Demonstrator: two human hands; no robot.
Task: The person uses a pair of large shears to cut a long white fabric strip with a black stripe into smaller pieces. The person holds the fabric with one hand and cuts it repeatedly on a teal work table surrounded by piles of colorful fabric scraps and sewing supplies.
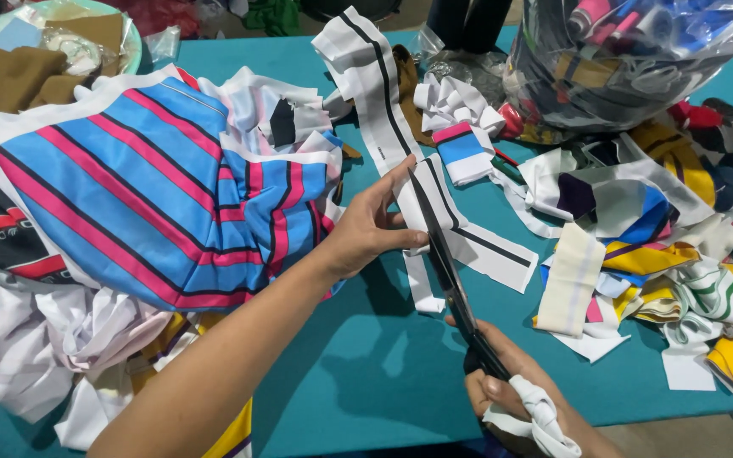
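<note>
Both hands work over the teal tabletop (366, 373). Left hand (366, 227), forearm stretched forward, pinches a long white fabric strip with a black stripe (383, 102) flat against the cloth. Right hand (519, 399), wrist low, grips black-bladed scissors (447, 263) with rag-wrapped handles, blades lying along the strip beside the left fingers.

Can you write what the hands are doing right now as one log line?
left hand: holds white strip | right hand: grips scissors, blades open on strip | surface: teal table
</note>
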